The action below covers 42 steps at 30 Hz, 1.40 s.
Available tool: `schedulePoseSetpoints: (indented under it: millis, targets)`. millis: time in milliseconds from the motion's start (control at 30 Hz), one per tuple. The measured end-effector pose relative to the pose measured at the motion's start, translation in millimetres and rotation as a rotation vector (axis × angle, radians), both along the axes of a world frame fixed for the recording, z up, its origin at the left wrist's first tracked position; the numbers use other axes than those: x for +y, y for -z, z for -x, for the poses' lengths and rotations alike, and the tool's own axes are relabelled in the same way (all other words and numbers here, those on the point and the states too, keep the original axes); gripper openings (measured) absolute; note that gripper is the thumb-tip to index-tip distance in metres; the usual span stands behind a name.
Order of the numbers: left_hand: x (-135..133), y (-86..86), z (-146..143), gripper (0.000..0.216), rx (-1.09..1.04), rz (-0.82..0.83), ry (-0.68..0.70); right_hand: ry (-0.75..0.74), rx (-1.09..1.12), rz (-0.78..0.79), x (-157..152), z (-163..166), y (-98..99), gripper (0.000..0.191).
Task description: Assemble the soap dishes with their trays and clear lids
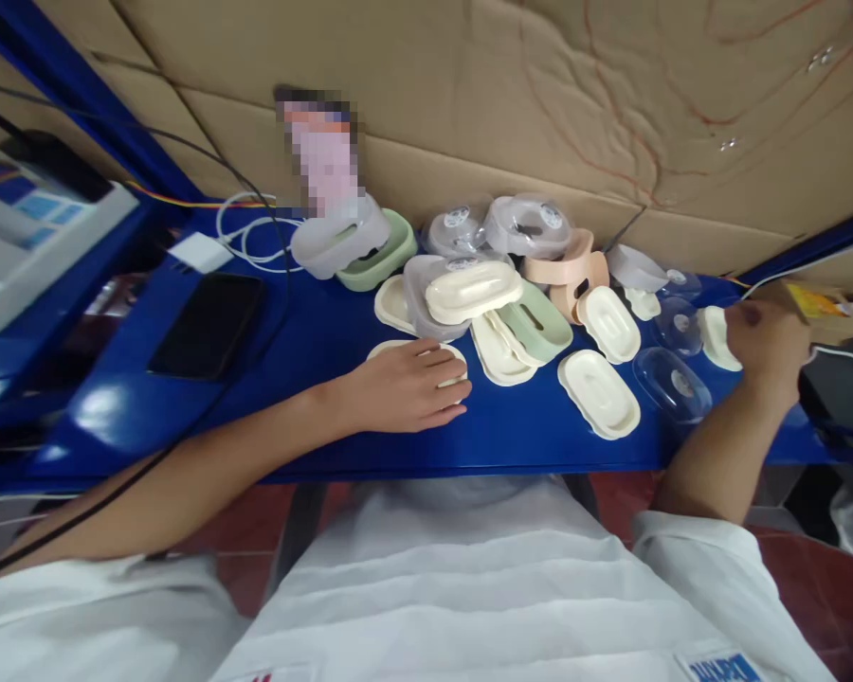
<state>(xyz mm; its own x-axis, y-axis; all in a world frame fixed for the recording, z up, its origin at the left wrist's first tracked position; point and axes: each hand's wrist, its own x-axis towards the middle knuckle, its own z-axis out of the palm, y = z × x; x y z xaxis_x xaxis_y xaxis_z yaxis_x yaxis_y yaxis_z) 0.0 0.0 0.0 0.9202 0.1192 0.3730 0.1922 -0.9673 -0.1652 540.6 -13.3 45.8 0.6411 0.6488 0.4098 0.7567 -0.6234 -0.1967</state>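
Plainly, in the head view we have our left hand (402,390) laid over a cream tray (385,348) on the blue table (512,431), fingers extended and slightly parted. Our right hand (769,339), its fingers curled, meets a cream piece (716,339) at the table's right; we cannot tell whether it grips. Between our hands lie a green holder (542,325) and a clear lid (672,384).

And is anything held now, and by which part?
Cannot be told: the right hand covers the right side of one cream piece; the left hand lies over another cream piece.
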Motion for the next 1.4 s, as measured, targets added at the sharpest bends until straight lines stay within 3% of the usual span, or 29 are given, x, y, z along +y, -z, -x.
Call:
schedulePoseSetpoints:
  millis: [100, 167, 233, 367, 567, 700, 867, 1033, 1100, 1300, 1400]
  targets:
    - [-1.1, -1.6, -0.2, 0.025, -0.015, -0.008, -0.012, -0.531, -0.061, -0.224, -8.1, 74.0, -5.9, 0.03]
    - [-3.4, -1.9, -1.0, 0.027, -0.035, -0.009, -0.048, -0.921, -0.071, -0.113, -14.8, 128.9, -4.0, 0.032]
    - [-8.0, -1.7, -2.3, 0.03, -0.036, 0.006, -0.095, -1.07, -0.159, -0.01, -18.9, 174.0, 0.3, 0.036]
    - [-23.5, 0.6, -7.5, 0.028, 0.007, 0.126, -0.087, -1.177, -0.222, 0.111, -15.0, 215.2, 5.9, 0.04]
    - [-42.8, 0.5, -14.1, 0.03, 0.123, 0.208, 0.052, -1.284, -0.169, 0.122, -11.9, 219.9, 9.2, 0.035]
    - [-40.8, -3.6, -12.6, 0.026, 0.175, 0.154, 0.081, -1.231, -0.125, 0.026, -20.9, 216.3, 4.2, 0.027]
    - [-29.7, -1.8, -10.1, 0.015, 0.139, 0.105, 0.092, -1.097, -0.097, -0.109, -29.1, 210.6, -5.3, 0.031]
    - [-24.4, 2.5, -8.5, 0.016, 0.12, 0.13, 0.112, -1.303, -0.118, 0.107, -25.3, 215.8, 9.9, 0.044]
    - [-26.2, 1.6, -8.4, 0.015, 0.108, 0.156, 0.122, -1.354, -0.113, 0.149, -23.6, 217.3, 15.8, 0.037]
    - [-26.8, -13.8, -0.7, 0.023, -0.023, 0.22, 0.168, -1.293, -0.177, -0.004, -34.5, 217.5, 5.8, 0.025]
    - [-17.5, -21.0, 14.1, 0.032, -0.138, 0.245, 0.078, -1.411, -0.273, -0.106, -47.5, 225.0, -4.4, 0.025]
